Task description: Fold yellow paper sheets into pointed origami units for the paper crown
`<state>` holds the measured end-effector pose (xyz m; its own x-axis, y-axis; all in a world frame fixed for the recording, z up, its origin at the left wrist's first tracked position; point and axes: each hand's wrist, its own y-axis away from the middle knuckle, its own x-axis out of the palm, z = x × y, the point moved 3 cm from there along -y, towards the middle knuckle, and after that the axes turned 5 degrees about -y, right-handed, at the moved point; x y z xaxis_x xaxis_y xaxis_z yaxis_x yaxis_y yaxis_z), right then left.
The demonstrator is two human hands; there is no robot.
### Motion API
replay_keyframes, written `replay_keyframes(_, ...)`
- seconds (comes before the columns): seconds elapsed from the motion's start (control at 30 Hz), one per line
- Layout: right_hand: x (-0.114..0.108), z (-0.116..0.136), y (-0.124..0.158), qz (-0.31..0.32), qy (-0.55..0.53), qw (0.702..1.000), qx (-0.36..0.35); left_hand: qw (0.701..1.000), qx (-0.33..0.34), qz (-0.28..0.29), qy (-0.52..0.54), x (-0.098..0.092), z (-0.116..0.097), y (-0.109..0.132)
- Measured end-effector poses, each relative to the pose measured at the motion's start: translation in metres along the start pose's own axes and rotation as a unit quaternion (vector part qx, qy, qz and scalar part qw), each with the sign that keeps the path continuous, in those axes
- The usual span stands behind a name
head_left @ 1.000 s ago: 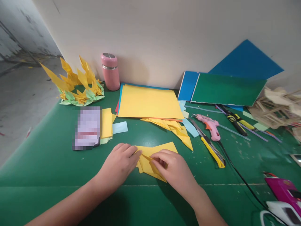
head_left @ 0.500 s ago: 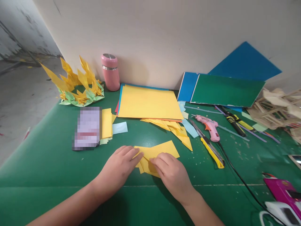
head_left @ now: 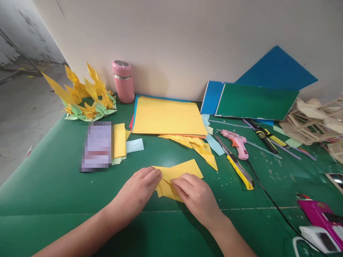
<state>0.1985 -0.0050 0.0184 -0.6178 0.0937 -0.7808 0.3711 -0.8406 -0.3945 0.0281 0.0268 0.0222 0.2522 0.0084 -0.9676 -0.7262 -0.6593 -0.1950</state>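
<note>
Yellow paper (head_left: 184,169), partly folded, lies on the green table between my two hands. My left hand (head_left: 143,185) has its fingers closed on the paper's left part. Pinched on a fold near the paper's middle is my right hand (head_left: 197,196), thumb and fingertips together. The fingers cover some of the folds. Behind the paper, folded yellow paper pieces (head_left: 206,151) stick out from under a stack of coloured sheets (head_left: 168,116) with yellow on top.
A paper crown (head_left: 89,96), a pink flask (head_left: 123,84) and a blurred phone-like object (head_left: 97,146) stand or lie left. To the right are a yellow utility knife (head_left: 239,171), a pink glue gun (head_left: 237,141) with a black cord, pliers (head_left: 264,135) and a wooden stick model (head_left: 316,116).
My hands hold the paper almost as before, the left fingers slightly more drawn together. The whole scene has shifted a little left as the camera turned.
</note>
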Motion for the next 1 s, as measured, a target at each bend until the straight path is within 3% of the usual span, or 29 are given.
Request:
replay_keyframes(0.2, 0.003, -0.002, 0.0, 0.01, -0.002, 1.0, 0.027, 0.999, 0.033, 0.013, -0.04, 0.006, 0.002, 0.004)
replay_keyframes(0.57, -0.002, 0.0, -0.002, 0.052, -0.03, 0.998, -0.013, 0.997, 0.052, -0.027, -0.056, 0.002, -0.002, 0.003)
replay_keyframes(1.0, -0.009, -0.002, 0.001, 0.086, -0.016, 0.996, 0.015, 0.997, 0.061, 0.007, -0.052, 0.002, -0.003, 0.003)
